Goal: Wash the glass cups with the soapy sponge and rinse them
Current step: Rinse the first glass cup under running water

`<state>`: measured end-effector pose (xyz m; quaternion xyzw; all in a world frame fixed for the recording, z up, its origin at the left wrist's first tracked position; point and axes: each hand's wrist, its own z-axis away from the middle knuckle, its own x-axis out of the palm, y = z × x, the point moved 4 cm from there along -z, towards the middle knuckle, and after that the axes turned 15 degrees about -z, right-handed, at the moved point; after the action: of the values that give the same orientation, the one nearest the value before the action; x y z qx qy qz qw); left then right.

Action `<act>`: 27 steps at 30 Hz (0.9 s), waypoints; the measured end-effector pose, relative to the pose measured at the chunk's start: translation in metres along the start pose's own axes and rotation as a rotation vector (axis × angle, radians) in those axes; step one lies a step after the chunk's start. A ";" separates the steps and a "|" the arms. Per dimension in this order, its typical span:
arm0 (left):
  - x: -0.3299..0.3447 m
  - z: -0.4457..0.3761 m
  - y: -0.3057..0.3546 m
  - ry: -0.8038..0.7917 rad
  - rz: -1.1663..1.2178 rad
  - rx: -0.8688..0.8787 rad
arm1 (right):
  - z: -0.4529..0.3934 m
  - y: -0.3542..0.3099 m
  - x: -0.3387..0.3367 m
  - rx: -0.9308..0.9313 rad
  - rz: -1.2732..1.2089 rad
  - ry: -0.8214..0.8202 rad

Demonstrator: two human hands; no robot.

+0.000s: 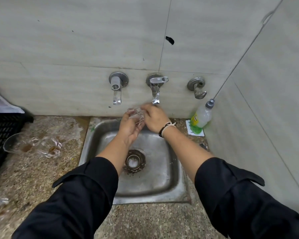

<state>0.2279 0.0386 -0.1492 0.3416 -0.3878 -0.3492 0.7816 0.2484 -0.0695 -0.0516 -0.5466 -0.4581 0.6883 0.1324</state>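
Both hands over the sink [162,190], just below the middle tap [155,94]: left hand [129,125] fingers wrapped round a glass cup [135,115], right hand [154,118] fingers closed against its other side. Two more glass cups [33,145] stand on the table left of the sink, soap bottle [202,116] right of it.

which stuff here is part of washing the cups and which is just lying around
Part of the job:
glass cup held by left hand and right hand
middle tap
sink
dirty cups on the counter
soap bottle

Just lying about:
black crate
left tap
hook fitting
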 end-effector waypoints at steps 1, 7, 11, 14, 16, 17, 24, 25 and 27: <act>-0.001 0.000 -0.002 -0.009 0.009 -0.010 | 0.008 -0.003 -0.002 -0.042 0.015 -0.060; -0.004 0.008 -0.010 -0.060 0.133 -0.116 | 0.034 -0.008 -0.062 0.156 0.035 0.177; 0.000 0.008 -0.007 -0.023 0.077 -0.086 | 0.019 -0.032 -0.103 0.131 0.085 0.334; 0.005 0.013 0.002 -0.032 0.049 -0.078 | 0.001 -0.052 -0.105 0.103 0.213 0.160; 0.008 0.018 0.007 -0.038 0.030 -0.075 | -0.007 -0.060 -0.102 0.113 0.286 0.122; 0.010 0.020 0.009 -0.036 0.016 -0.072 | -0.011 -0.063 -0.100 0.120 0.334 0.116; 0.012 0.028 0.022 0.013 0.044 -0.060 | 0.001 -0.076 -0.062 0.211 0.410 0.202; 0.012 0.031 0.023 0.026 0.040 -0.050 | 0.005 -0.077 -0.057 0.198 0.354 0.199; 0.009 0.040 0.027 0.043 -0.009 -0.050 | 0.017 -0.075 -0.057 0.202 0.163 0.210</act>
<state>0.2058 0.0349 -0.1051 0.3312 -0.3606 -0.3548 0.7965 0.2300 -0.0756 0.0422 -0.6348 -0.3242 0.6785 0.1776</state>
